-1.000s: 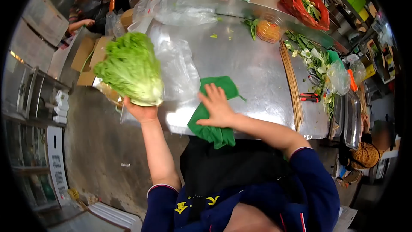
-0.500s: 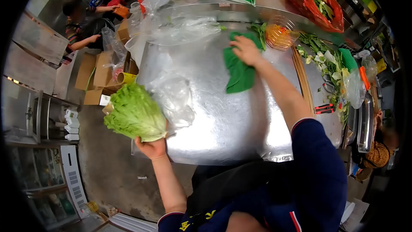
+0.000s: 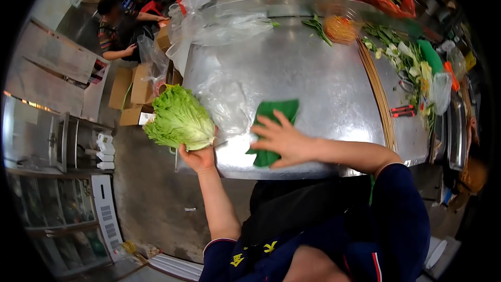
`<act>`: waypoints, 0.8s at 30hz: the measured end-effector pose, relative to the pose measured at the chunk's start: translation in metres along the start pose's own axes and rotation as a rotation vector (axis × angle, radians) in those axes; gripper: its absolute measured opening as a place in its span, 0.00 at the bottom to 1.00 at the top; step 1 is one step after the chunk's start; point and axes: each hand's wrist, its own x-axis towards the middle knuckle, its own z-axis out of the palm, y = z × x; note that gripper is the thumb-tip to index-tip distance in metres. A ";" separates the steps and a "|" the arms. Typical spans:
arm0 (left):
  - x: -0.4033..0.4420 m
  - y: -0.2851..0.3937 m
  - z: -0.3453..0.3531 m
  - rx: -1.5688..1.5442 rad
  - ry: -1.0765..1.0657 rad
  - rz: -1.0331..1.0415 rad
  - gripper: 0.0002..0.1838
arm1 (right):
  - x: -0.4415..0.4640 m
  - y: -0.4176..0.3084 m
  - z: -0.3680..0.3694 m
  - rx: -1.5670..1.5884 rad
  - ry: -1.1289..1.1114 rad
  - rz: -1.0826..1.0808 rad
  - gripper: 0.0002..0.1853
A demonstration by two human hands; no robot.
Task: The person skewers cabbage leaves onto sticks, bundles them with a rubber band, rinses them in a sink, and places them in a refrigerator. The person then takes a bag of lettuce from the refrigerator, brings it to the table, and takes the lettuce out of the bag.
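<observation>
A head of green leaf lettuce (image 3: 180,117) is held up by my left hand (image 3: 199,160), which grips it from below at the table's near left edge. My right hand (image 3: 284,141) lies spread over a green cloth (image 3: 281,109), fingers apart, pressing it against the metal table (image 3: 313,78) near the front edge. Between the lettuce and the cloth lies a crumpled clear plastic bag (image 3: 224,102). The underside of the lettuce and part of the cloth are hidden by my hands.
Noodle-like food fills a clear tub (image 3: 342,28) at the back, beside green leaves (image 3: 317,28). Long thin sticks (image 3: 377,91) line the right side, with red-handled pliers (image 3: 403,110) and vegetable scraps (image 3: 412,62) beyond. Cardboard boxes (image 3: 141,86) and another person (image 3: 120,31) are at left.
My right hand has drawn the green cloth from the back of the table toward the front edge and leftward. The lettuce stays in my left hand. The camera view has shifted slightly.
</observation>
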 end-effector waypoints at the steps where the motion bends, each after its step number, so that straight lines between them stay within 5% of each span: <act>1: 0.000 -0.001 -0.003 0.020 0.008 0.002 0.40 | -0.019 -0.006 0.020 0.028 -0.052 0.011 0.34; 5: 0.004 -0.026 0.015 0.153 0.141 -0.081 0.38 | -0.066 0.018 0.024 0.089 0.064 0.192 0.31; 11: 0.044 -0.141 0.060 0.131 -0.008 -0.291 0.35 | -0.127 0.089 -0.021 -0.148 0.301 0.604 0.30; 18: 0.063 -0.209 0.137 0.005 -0.176 -0.530 0.33 | -0.134 0.109 -0.070 0.166 1.223 0.790 0.28; 21: 0.064 -0.214 0.148 -0.038 -0.224 -0.534 0.36 | -0.107 0.093 -0.069 0.035 0.867 0.591 0.34; 24: 0.057 -0.201 0.153 -0.052 -0.271 -0.517 0.39 | -0.082 0.108 -0.017 -0.233 0.484 0.631 0.35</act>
